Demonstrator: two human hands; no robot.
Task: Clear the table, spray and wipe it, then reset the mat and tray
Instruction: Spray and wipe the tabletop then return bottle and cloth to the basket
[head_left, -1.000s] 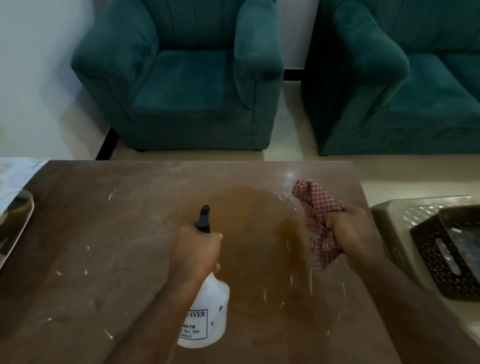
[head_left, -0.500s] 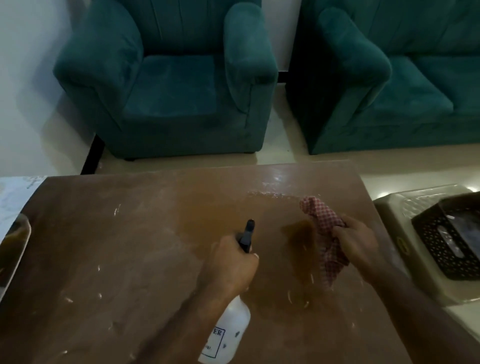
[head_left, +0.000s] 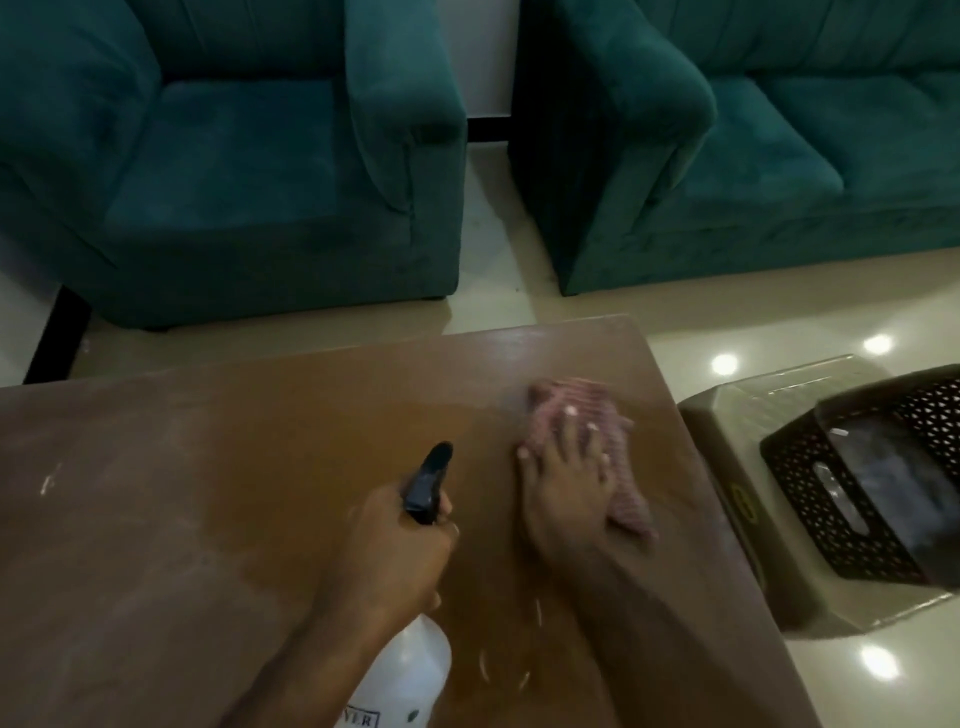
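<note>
A brown wooden table (head_left: 182, 519) fills the lower view, with a darker wet patch near its middle and right. My left hand (head_left: 400, 556) grips a white spray bottle (head_left: 410, 675) by its black nozzle head, held above the table. My right hand (head_left: 563, 483) lies flat with fingers spread, pressing a red-and-white checked cloth (head_left: 623, 493) onto the table's far right part. The cloth looks blurred.
Two teal armchairs (head_left: 234, 171) (head_left: 753, 156) stand beyond the table's far edge. To the right of the table a beige plastic stool (head_left: 727, 467) carries a dark perforated basket (head_left: 810, 493). Glossy tiled floor lies around.
My right hand opened from a fist and pressed the cloth flat on the table. The view shifted right, so the left edge items are out of frame. My left hand keeps the bottle.
</note>
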